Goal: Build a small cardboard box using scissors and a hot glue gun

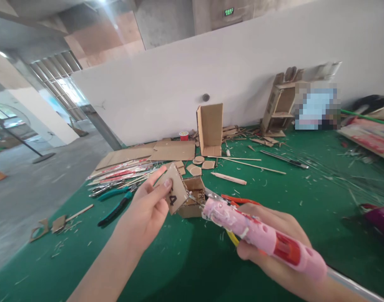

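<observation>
My left hand [151, 205] pinches a small cardboard piece [175, 191] with a black "4" printed on it, held tilted. My right hand [273, 235] is wrapped round a pink glue gun [239, 224], smeared with dried glue, a clear glue stick trailing from its back. Its nozzle points at the right edge of the cardboard piece; whether they touch I cannot tell. Just behind them sits a small open cardboard box [195, 191] with printed letters. Orange-handled scissors [239, 199] lie partly hidden behind the glue gun and my right hand.
Teal-handled pliers [118, 201] lie left on the green table [167, 260]. Behind are cardboard sheets [175, 150], an upright cardboard piece [212, 130], thin sticks [255, 165], a wooden-coloured pen [229, 178] and a utility knife [284, 159]. A cardboard shelf structure [278, 105] stands by the white wall.
</observation>
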`<move>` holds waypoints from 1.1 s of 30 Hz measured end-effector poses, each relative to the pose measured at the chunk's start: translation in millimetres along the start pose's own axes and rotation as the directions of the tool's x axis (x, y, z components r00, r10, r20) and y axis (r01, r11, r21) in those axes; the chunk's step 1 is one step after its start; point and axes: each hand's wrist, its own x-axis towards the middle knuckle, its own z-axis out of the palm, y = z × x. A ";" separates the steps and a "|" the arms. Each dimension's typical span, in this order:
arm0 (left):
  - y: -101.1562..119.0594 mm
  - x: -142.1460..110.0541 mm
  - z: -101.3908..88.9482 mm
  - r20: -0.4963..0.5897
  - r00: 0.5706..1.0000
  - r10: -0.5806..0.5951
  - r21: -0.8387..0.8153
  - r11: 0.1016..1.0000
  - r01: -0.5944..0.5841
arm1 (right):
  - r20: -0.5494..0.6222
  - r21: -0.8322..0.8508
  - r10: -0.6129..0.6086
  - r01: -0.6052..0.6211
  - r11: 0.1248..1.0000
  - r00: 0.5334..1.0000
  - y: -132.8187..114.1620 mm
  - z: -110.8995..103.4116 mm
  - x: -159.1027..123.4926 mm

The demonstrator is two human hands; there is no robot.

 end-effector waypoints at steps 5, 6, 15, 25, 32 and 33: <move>1.6 -0.3 -0.4 0.031 1.000 0.002 0.025 1.000 -0.002 | 0.029 0.195 0.073 -0.077 0.978 0.997 0.9 0.2 0.2; 1.7 -0.5 0.2 0.033 0.999 0.004 0.022 1.000 -0.005 | 0.023 0.206 0.072 -0.076 0.976 0.997 1.4 0.9 -0.1; 1.4 0.8 0.3 0.037 0.998 -0.059 -0.018 0.998 0.060 | 0.075 0.214 0.023 -0.038 0.976 0.997 5.2 -0.6 -1.0; 5.3 -6.8 -4.1 0.182 0.970 -0.164 0.016 0.986 0.164 | 0.099 0.129 -0.022 0.009 0.992 0.995 0.1 -3.7 3.0; 5.8 -7.1 -7.0 0.274 0.945 -0.178 0.021 0.984 0.179 | 0.126 0.144 0.052 -0.070 0.987 0.991 -3.2 -3.6 3.5; 5.7 -7.3 -7.4 0.283 0.943 -0.175 0.021 0.984 0.176 | 0.130 0.146 0.061 -0.080 0.986 0.990 -2.8 -3.3 3.0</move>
